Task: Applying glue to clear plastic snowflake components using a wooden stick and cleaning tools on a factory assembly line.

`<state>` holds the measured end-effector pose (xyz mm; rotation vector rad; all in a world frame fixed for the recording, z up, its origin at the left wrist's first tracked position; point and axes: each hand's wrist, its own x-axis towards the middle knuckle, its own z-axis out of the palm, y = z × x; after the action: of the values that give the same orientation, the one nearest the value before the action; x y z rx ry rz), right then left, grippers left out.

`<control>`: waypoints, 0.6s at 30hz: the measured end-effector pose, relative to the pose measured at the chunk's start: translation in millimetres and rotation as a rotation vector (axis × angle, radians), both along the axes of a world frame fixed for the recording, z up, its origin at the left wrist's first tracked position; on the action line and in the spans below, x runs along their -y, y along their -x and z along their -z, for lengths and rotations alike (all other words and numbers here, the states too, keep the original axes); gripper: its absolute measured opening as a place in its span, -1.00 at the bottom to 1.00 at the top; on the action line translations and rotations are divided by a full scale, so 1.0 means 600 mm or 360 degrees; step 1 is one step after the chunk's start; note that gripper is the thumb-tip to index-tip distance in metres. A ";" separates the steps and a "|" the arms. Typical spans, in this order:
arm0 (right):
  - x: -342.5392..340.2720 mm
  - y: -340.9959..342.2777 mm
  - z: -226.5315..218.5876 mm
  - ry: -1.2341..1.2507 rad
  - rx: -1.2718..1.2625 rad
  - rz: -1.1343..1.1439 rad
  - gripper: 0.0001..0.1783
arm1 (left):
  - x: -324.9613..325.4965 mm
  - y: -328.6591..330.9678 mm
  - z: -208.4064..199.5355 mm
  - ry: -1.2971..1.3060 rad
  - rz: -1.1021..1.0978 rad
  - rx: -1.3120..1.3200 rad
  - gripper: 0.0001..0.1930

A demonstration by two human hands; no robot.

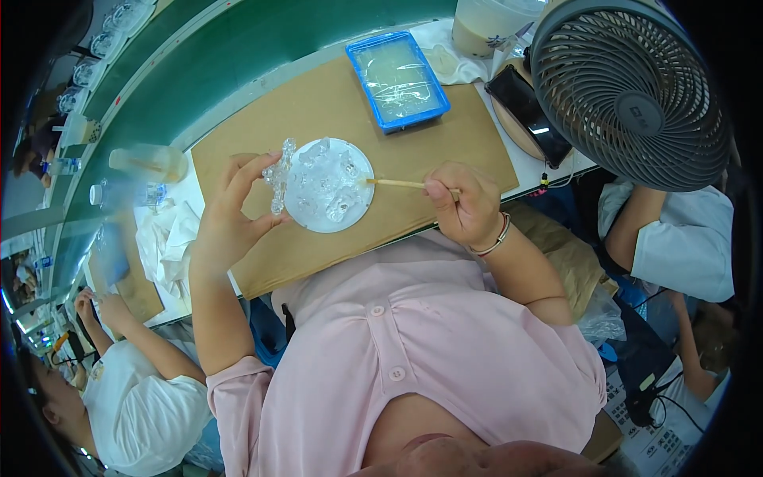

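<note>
A round white disc (pixel 327 222) carries several clear, lumpy transparent pieces (pixel 343 202) above the brown cardboard. At its left side my left hand (pixel 230 203) is closed, thumb and fingers pinching a clear, knobbly transparent piece (pixel 278 176) that stands on edge. My right hand (pixel 465 203), right of the disc, grips a thin wooden stick (pixel 401 184). The stick's tip reaches the disc's right rim; whether it touches the pieces I cannot tell.
Brown cardboard (pixel 262 103) covers the table. Beyond lies a blue tray (pixel 397 79) under clear film. A dark fan (pixel 636 103), a black phone-like object (pixel 528 115) and a tub (pixel 493 28) stand right. White tissue (pixel 167 242) and a bottle (pixel 127 193) lie left; co-workers (pixel 143 389) sit nearby.
</note>
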<state>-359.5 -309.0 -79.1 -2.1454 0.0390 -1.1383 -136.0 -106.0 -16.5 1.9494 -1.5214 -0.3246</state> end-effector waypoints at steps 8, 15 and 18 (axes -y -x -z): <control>0.006 0.000 -0.014 0.0103 -0.0116 -0.0019 -0.91 | -0.007 0.013 0.020 0.0157 0.0018 -0.0239 -0.18; -0.011 0.015 -0.022 0.0218 -0.0138 -0.0135 -0.92 | -0.013 0.021 0.040 0.0204 -0.0001 -0.0293 -0.18; -0.024 0.022 -0.016 0.0185 -0.0094 -0.0101 -0.85 | -0.014 0.026 0.046 0.0274 -0.0022 -0.0298 -0.18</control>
<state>-372.7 -294.9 -69.6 -2.2661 -0.0696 -1.0642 -151.4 -97.7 -43.9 1.7438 -1.3687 -0.3479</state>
